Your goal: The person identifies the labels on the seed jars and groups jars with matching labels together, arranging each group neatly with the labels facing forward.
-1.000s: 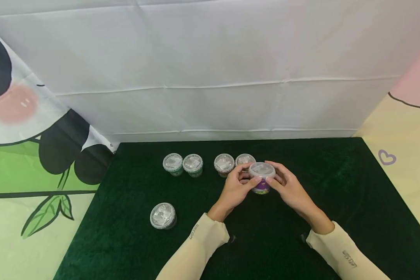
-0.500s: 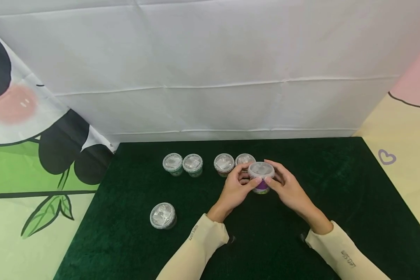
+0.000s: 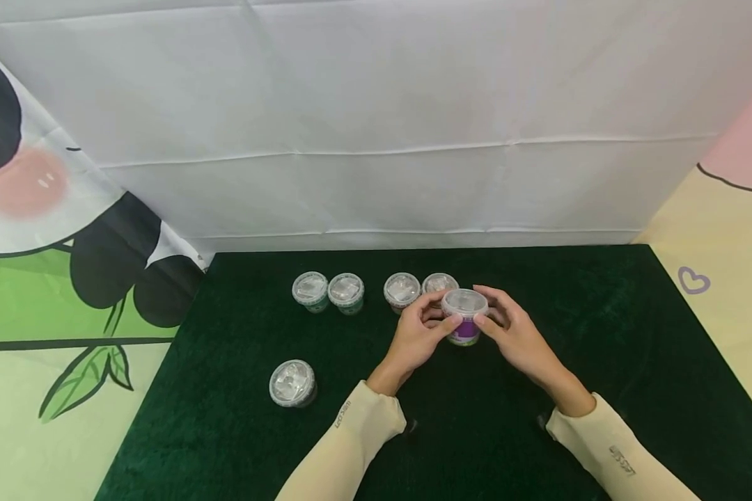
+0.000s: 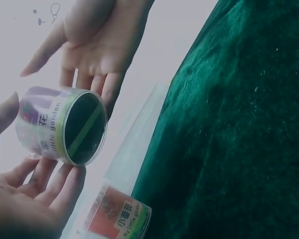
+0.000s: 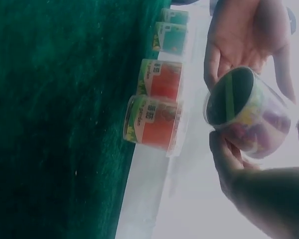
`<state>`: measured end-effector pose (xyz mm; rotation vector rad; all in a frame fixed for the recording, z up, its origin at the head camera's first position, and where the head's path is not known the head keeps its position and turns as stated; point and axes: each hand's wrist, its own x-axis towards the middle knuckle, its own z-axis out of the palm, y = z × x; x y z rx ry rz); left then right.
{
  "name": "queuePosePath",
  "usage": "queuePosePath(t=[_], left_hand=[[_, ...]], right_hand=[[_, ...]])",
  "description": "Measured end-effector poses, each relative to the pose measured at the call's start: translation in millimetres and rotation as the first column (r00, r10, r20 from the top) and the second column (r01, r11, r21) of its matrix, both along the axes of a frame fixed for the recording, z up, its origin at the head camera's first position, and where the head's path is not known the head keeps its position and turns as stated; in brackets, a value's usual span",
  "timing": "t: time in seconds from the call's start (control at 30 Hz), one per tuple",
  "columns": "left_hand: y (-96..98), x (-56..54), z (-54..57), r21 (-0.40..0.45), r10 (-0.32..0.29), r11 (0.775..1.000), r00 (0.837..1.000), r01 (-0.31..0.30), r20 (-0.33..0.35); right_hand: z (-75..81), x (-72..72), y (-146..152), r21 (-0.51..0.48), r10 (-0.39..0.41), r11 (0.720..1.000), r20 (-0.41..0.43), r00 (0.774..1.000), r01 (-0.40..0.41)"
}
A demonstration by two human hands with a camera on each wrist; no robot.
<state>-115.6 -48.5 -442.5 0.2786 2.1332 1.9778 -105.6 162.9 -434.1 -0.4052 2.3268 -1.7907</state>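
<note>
Both hands hold a round clear plastic tub point(image 3: 465, 327) with a purple label and a pale lid, one at each side. My left hand point(image 3: 415, 337) has its thumb on the front and its fingers round the left side. On the right side, my right hand point(image 3: 514, 337) does the same. The tub point(image 4: 60, 127) shows its dark base in the left wrist view, raised off the table. Just behind the hands stand two red-labelled tubs, one nearer point(image 5: 152, 122) and one farther point(image 5: 162, 79) in the right wrist view; the left hand partly covers them in the head view.
Two green-labelled lidded tubs, the left one point(image 3: 310, 291) and the right one point(image 3: 347, 292), stand together at the back left. Another lidded tub point(image 3: 292, 383) stands alone at the front left. A dark green cloth point(image 3: 238, 445) covers the table, with a white sheet point(image 3: 376, 195) behind it.
Both hands have shifted the held tub slightly to the left, turning it a little so more of the purple label faces front. The other tubs stay where they were.
</note>
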Motion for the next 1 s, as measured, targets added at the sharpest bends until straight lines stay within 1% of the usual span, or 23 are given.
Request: queuePosePath(t=[0.03,0.1,0.23,0.3,0.37,0.5,0.57,0.63,0.73,0.83,1.0], left_hand=[[0.2,0.1,0.1,-0.007,0.008,1.0,1.0,-0.008,-0.001],[0.0,-0.4,-0.5,-0.004,0.004,1.0,1.0,-0.004,0.002],[-3.1,-1.6,-1.0,0.025,-0.043,0.999,0.998,0.043,0.036],[-4.4,-1.9,-0.6,0.026,-0.056,0.998,0.997,0.055,0.05],[-4.9,-1.9,-0.1,0.015,-0.051,0.999,0.997,0.05,0.053],[-3.8,-1.5,0.6,0.001,-0.008,1.0,0.999,0.008,0.042],[-3.5,-1.0,1.0,0.002,0.0,1.0,0.999,0.0,0.043],[-4.0,-1.0,0.4,0.007,-0.004,1.0,0.999,0.004,0.044],[-5.6,-1.9,-1.9,0.014,-0.036,0.999,0.998,0.035,0.047],[-6.6,-2.2,-3.0,0.012,-0.049,0.999,0.998,0.048,0.043],[-5.2,-0.8,-1.0,0.021,-0.007,1.0,0.999,0.006,0.045]], right_hand=[[0.2,-0.4,-0.4,-0.001,-0.006,1.0,0.001,1.0,0.006],[0.3,-0.9,-0.4,-0.012,-0.005,1.0,0.005,1.0,0.005],[0.5,-1.0,1.2,-0.021,0.017,1.0,0.02,1.0,-0.016],[0.6,-0.7,1.1,-0.031,0.024,0.999,0.032,0.999,-0.023],[0.6,-0.6,-0.2,-0.038,0.028,0.999,0.045,0.999,-0.026],[-0.1,-1.4,-5.2,-0.057,0.031,0.998,0.06,0.998,-0.027],[-0.6,-1.6,-6.2,-0.059,0.035,0.998,0.064,0.997,-0.031],[-0.9,-1.7,-5.7,-0.058,0.042,0.998,0.067,0.997,-0.038],[-0.8,-1.5,-3.4,-0.06,0.053,0.997,0.076,0.996,-0.049],[-0.3,-1.4,-2.0,-0.071,0.059,0.996,0.087,0.994,-0.053],[0.9,-1.8,-5.2,-0.093,0.05,0.995,0.115,0.992,-0.04]])
